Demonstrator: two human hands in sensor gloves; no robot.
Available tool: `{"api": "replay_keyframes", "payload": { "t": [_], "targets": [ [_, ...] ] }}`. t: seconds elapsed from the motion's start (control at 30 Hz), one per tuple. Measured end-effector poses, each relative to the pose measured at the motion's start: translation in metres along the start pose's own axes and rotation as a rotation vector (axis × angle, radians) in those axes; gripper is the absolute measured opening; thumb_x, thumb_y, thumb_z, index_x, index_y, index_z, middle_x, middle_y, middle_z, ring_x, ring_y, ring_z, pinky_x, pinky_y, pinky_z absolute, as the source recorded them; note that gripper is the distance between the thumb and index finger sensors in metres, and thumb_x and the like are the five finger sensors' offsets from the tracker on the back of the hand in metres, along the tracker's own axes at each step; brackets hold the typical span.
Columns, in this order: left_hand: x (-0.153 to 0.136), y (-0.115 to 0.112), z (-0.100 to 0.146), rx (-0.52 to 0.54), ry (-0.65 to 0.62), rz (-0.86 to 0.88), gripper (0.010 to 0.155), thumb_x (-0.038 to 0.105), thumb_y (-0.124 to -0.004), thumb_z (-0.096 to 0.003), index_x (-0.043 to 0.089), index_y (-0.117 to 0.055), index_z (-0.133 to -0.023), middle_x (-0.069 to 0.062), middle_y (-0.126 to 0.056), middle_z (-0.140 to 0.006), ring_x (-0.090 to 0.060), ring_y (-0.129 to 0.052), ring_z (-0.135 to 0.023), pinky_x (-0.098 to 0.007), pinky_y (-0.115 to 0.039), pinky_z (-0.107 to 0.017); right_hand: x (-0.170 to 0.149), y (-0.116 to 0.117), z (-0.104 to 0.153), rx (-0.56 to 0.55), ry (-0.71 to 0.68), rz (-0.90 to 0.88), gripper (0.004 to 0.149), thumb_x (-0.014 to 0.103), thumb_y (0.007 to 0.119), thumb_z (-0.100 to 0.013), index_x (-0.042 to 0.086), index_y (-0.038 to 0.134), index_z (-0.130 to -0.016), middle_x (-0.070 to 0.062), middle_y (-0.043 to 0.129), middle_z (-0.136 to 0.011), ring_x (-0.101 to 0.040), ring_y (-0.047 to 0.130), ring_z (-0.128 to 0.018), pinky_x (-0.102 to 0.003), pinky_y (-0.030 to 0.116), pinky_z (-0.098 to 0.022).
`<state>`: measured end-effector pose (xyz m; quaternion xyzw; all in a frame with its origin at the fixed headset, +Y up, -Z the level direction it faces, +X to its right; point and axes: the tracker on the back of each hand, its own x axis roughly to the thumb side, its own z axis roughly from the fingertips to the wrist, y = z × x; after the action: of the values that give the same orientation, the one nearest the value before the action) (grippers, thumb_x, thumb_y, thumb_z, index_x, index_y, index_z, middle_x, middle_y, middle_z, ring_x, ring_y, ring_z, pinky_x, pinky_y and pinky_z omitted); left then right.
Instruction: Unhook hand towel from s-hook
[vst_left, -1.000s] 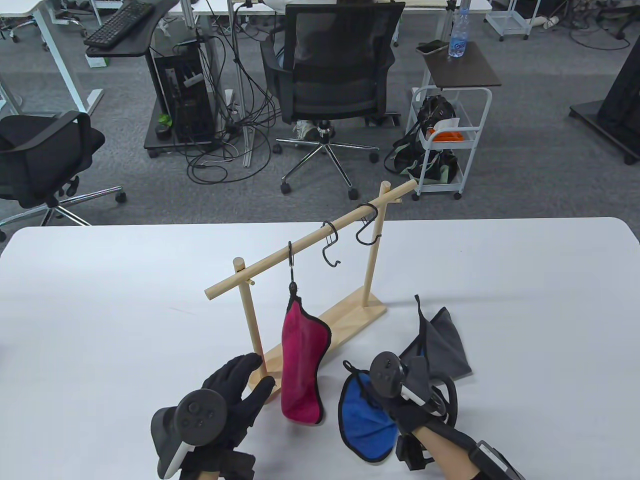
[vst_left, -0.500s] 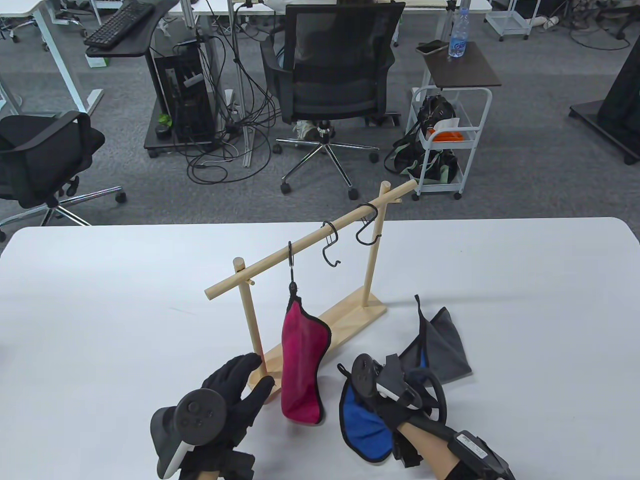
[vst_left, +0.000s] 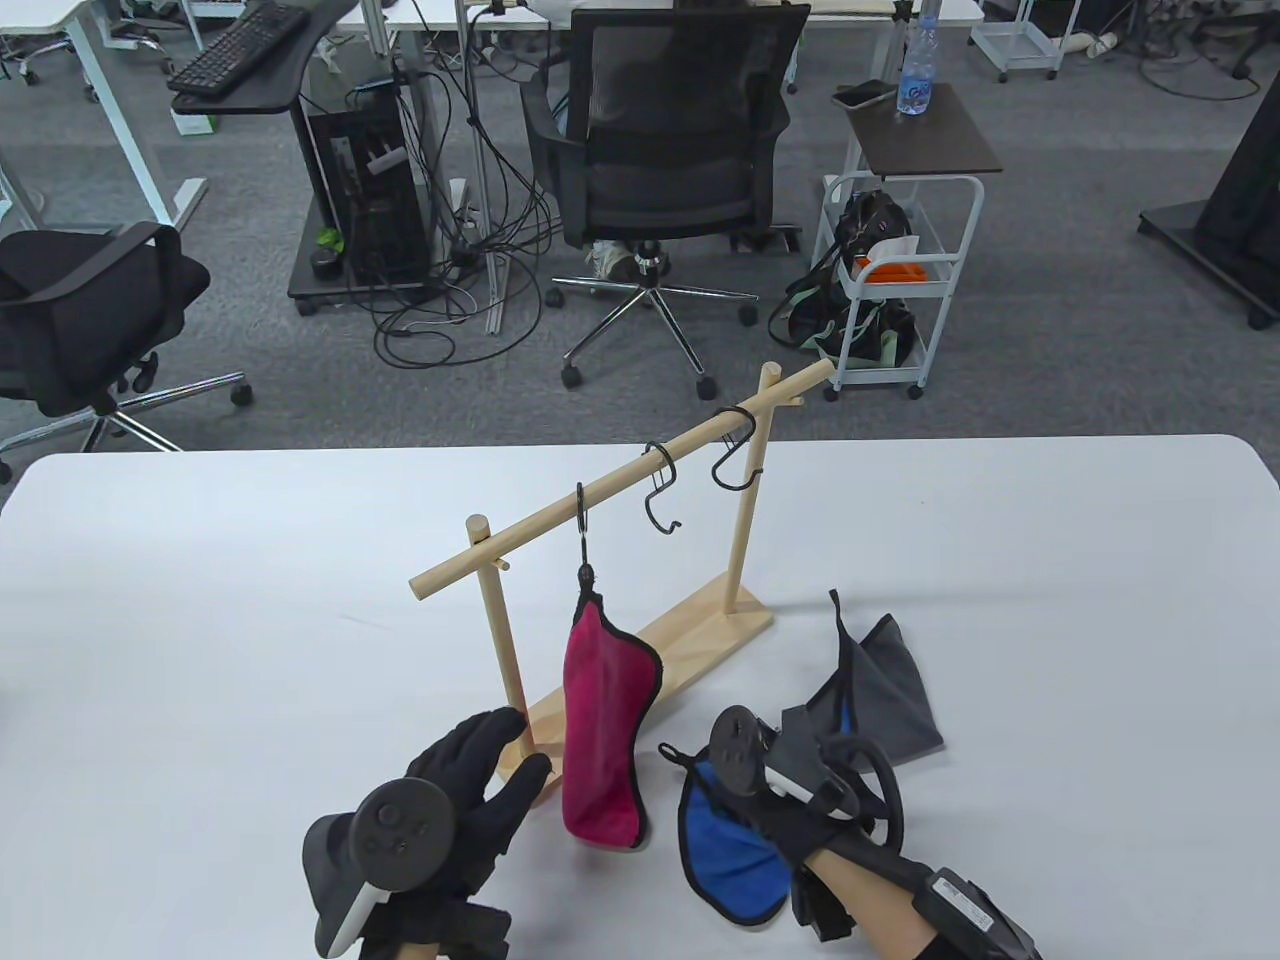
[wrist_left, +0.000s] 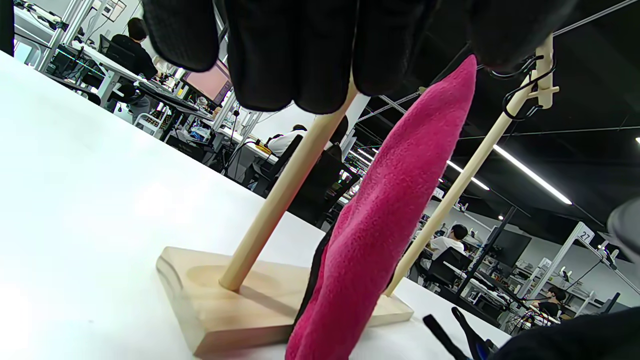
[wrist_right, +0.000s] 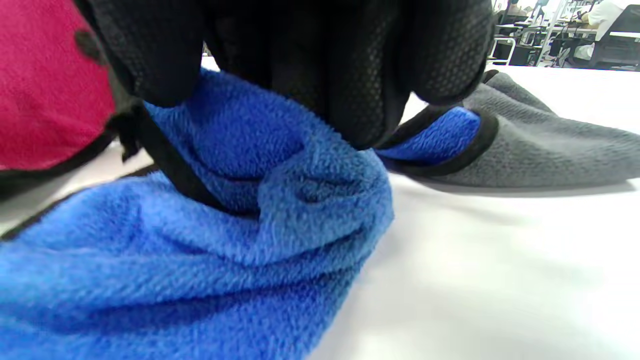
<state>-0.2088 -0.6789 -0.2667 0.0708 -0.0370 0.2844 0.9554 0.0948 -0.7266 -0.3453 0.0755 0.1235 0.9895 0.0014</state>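
A pink towel (vst_left: 600, 735), black-trimmed, hung from its S-hook (vst_left: 582, 520) between the flat, unclenched left hand (vst_left: 470, 790) and the right hand (vst_left: 770, 800) grasping a blue towel (vst_left: 725, 860).

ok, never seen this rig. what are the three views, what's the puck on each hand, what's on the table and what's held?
No robot: two gloved human hands, each with a tracker strapped on its back. One camera looks down at the white table; the others sit on the wrists. A wooden rack carries three hooks; a pink towel hangs from one. A grey towel lies on the table. The left hand rests on the rack's base. The right hand presses on a blue towel; whether it grips is unclear.
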Motion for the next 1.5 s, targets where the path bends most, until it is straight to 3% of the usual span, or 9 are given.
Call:
{"api": "replay_keyframes", "payload": {
  "t": [0.3,0.6,1.13,1.5],
  "targets": [
    [0.003,-0.004,0.000,-0.014,-0.016,-0.015,0.063,0.063,-0.065,-0.0592,0.027,-0.068,-0.111,-0.011,-0.076,-0.113,-0.043,-0.079,-0.103,-0.065,-0.060,-0.076,-0.012,-0.027,0.028,-0.136,-0.015,-0.106,0.057,0.050,0.076,-0.061,0.018,0.069,-0.107,-0.015,0.086,-0.092,-0.038,0.088,-0.080,-0.055,0.067,-0.068],
    [0.006,-0.012,-0.001,-0.042,-0.024,-0.048,0.063,0.064,-0.065,-0.0586,0.028,-0.068,-0.110,-0.012,-0.076,-0.113,-0.044,-0.078,-0.102,-0.066,-0.060,-0.075,-0.026,-0.039,0.052,-0.246,-0.022,-0.199,0.061,0.052,0.076,-0.060,0.018,0.067,-0.109,-0.017,0.083,-0.098,-0.040,0.085,-0.085,-0.058,0.065,-0.070],
    [0.007,-0.022,-0.006,-0.080,-0.015,-0.074,0.064,0.064,-0.066,-0.0586,0.028,-0.066,-0.111,-0.011,-0.076,-0.113,-0.044,-0.078,-0.102,-0.064,-0.061,-0.076,-0.043,-0.035,0.067,-0.385,-0.013,-0.309,0.063,0.054,0.077,-0.059,0.019,0.065,-0.110,-0.018,0.078,-0.104,-0.042,0.081,-0.090,-0.060,0.062,-0.072],
    [0.027,-0.009,-0.013,0.024,-0.056,-0.049,0.066,0.064,-0.067,-0.0583,0.027,-0.062,-0.113,-0.011,-0.075,-0.114,-0.043,-0.080,-0.102,-0.064,-0.067,-0.072,-0.040,-0.032,0.068,-0.401,-0.031,-0.331,0.063,0.053,0.077,-0.059,0.019,0.065,-0.110,-0.018,0.078,-0.104,-0.041,0.081,-0.091,-0.059,0.062,-0.072]
  ]
}}
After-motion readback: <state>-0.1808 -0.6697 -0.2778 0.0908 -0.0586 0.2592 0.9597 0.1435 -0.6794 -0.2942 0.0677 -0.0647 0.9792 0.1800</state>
